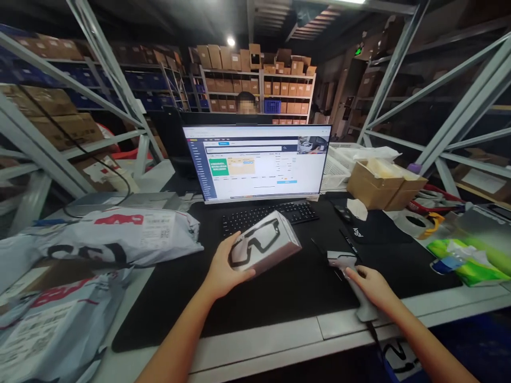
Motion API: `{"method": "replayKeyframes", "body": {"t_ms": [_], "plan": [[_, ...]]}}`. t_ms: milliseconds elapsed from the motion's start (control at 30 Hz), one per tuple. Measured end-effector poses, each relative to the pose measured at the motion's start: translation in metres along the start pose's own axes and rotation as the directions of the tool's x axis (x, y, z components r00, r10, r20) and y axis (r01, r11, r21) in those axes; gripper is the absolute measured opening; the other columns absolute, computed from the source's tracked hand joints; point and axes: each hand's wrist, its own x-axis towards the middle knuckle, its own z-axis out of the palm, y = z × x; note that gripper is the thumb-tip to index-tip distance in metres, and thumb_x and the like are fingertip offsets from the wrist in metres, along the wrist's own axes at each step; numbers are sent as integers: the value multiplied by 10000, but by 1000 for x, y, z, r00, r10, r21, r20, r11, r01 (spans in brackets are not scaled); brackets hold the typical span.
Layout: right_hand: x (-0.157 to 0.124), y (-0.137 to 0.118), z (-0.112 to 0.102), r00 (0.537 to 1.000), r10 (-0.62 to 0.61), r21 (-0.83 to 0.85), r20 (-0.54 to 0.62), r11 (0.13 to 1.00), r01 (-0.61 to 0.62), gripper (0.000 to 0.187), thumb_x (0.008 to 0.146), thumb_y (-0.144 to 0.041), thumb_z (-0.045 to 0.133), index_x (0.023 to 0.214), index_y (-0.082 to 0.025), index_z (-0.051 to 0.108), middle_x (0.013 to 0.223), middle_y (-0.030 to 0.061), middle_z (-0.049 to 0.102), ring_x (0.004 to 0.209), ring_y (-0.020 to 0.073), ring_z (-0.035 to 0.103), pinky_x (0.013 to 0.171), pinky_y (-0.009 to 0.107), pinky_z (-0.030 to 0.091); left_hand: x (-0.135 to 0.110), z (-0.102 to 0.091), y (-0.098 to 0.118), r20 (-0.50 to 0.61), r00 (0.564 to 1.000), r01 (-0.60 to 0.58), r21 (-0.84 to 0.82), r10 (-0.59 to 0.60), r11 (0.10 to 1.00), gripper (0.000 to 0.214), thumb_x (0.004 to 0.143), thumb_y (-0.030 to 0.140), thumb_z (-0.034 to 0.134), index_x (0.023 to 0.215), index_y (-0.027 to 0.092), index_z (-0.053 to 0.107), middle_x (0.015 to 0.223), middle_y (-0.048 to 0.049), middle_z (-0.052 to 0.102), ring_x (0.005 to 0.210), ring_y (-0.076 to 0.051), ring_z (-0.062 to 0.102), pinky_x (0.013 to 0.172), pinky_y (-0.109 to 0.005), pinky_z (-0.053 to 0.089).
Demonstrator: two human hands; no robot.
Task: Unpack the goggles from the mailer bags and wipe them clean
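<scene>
My left hand [228,264] grips the near left end of a white box [265,242] printed with a black goggle-like shape. The box is tilted above a black desk mat [279,303], in front of the keyboard [297,211]. To the right, my right hand [371,284] is wrapped round the handle of a grey barcode scanner [351,274]. The scanner's head points away from me and to the left, towards the mat; its cable hangs over the front edge of the desk. A dark pen-like stick [348,242] lies just beyond the scanner.
A lit monitor [255,170] stands behind the keyboard. Grey mailing bags [131,234] are piled at left. On the right are a mouse [343,213], an open carton [373,183], a tape roll [413,223] and a green packet [467,260]. Behind the monitor a person [247,103] is partly visible.
</scene>
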Motion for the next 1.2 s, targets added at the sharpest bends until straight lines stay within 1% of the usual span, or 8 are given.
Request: {"method": "replayKeyframes", "body": {"t_ms": [100, 200, 333, 500, 633, 767, 967, 1200], "plan": [[4, 5, -3, 989, -133, -195, -71, 974, 117, 416, 787, -626, 599, 763, -224, 705, 791, 71, 716, 798, 282, 651, 749, 365, 483, 1, -6, -2, 60, 995, -91, 135, 83, 987, 994, 621, 421, 862, 1479, 246, 393, 1480, -129, 458, 1357, -345, 469, 1167, -554, 363], [4, 5, -8, 972, -233, -285, -26, 934, 216, 413, 828, -616, 564, 762, -233, 705, 816, 69, 715, 761, 252, 637, 733, 350, 482, 4, -4, -9, 82, 988, -142, 213, 127, 967, 976, 634, 418, 852, 1479, 253, 394, 1458, -122, 479, 1331, -339, 494, 1148, -550, 395], [21, 12, -17, 962, -264, -355, -70, 908, 223, 457, 914, -582, 461, 795, -224, 718, 855, 78, 721, 766, 234, 641, 697, 322, 485, 9, 2, -14, 140, 977, -194, 259, 161, 946, 952, 640, 411, 843, 1473, 258, 409, 1437, -113, 495, 1316, -334, 506, 1129, -533, 428], [103, 19, -37, 919, -342, -467, -199, 857, 218, 407, 958, -457, 417, 909, -188, 719, 891, 98, 712, 842, 234, 650, 789, 320, 501, 6, 4, -2, 228, 959, -237, 310, 170, 921, 845, 672, 385, 810, 1441, 278, 478, 1449, -101, 469, 1348, -331, 460, 1146, -508, 414], [189, 19, -42, 890, -395, -516, -226, 824, 235, 413, 906, -405, 516, 1162, -131, 688, 1238, 189, 644, 1171, 329, 582, 1025, 430, 443, 1, 5, 8, 239, 960, -217, 315, 145, 924, 803, 683, 380, 800, 1433, 297, 522, 1469, -105, 457, 1377, -347, 421, 1161, -513, 390], [242, 31, -33, 880, -434, -539, -193, 796, 275, 542, 877, -404, 565, 1344, -130, 602, 1446, 205, 511, 1286, 365, 521, 1072, 475, 433, 2, 5, 7, 206, 974, -145, 263, 91, 954, 782, 678, 351, 815, 1415, 293, 558, 1495, -112, 456, 1394, -352, 414, 1176, -543, 363], [266, 61, -22, 852, -450, -564, -266, 789, 241, 561, 889, -350, 488, 1399, -127, 558, 1421, 205, 512, 1253, 365, 551, 1071, 494, 446, 6, 6, 0, 220, 975, -81, 255, 23, 963, 799, 682, 350, 827, 1429, 330, 544, 1547, -104, 418, 1433, -360, 384, 1180, -571, 342], [277, 70, -18, 841, -488, -570, -234, 770, 288, 528, 895, -353, 478, 1375, -165, 594, 1440, 161, 503, 1305, 325, 514, 1109, 442, 426, 10, 7, -4, 229, 973, -59, 286, -8, 956, 764, 707, 351, 801, 1426, 310, 547, 1546, -116, 406, 1429, -356, 387, 1179, -560, 350]]}}
